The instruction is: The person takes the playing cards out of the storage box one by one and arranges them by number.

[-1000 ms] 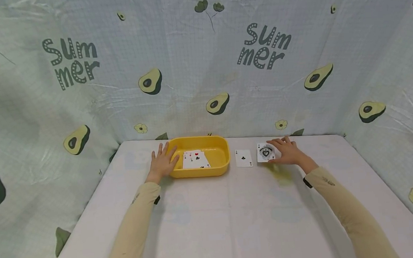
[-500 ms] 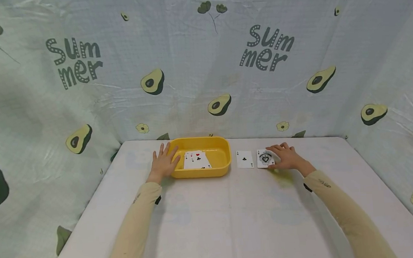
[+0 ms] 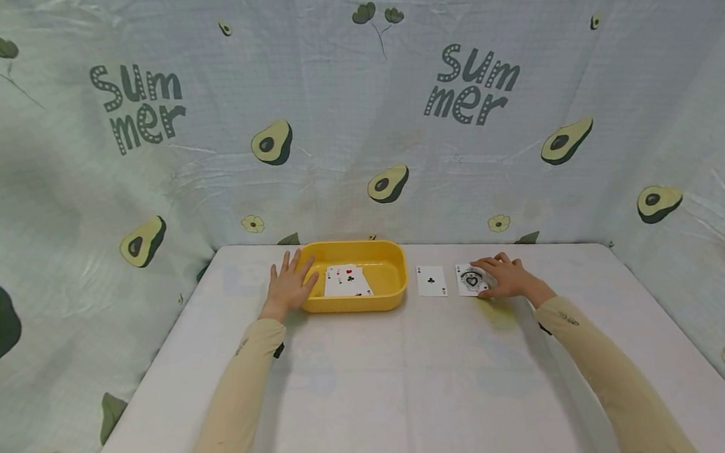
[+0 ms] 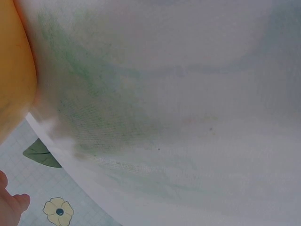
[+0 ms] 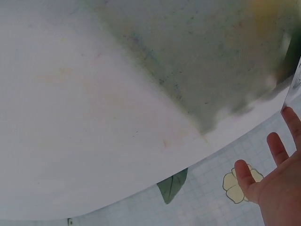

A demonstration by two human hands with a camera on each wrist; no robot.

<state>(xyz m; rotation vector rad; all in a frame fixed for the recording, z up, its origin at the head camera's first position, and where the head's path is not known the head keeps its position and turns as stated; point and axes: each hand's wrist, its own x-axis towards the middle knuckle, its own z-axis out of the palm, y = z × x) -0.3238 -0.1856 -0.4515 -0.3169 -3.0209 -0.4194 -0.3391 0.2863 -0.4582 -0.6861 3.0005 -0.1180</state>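
My right hand (image 3: pixel 506 277) holds a playing card (image 3: pixel 469 280) with a large ornate black emblem, thumb at its near edge and index finger at its far edge. In the right wrist view that card (image 5: pixel 296 84) shows only as a sliver at a fingertip, with other fingers spread apart. Just left of it, an ace of clubs (image 3: pixel 432 281) lies face up. My left hand (image 3: pixel 286 286), fingers straight and spread, rests over the left rim of a yellow tray (image 3: pixel 355 304). Inside the tray lie several overlapping cards (image 3: pixel 346 282), face up.
The tray and cards are near the back edge of a white-covered table (image 3: pixel 405 378). Right behind rises a pale curtain (image 3: pixel 327 81) printed with avocados and lettering, which also closes in both sides.
My right hand has brought the emblem card down level with the ace of clubs, then shifted it slightly right. The left hand and tray stay put; the head view has drifted a little.
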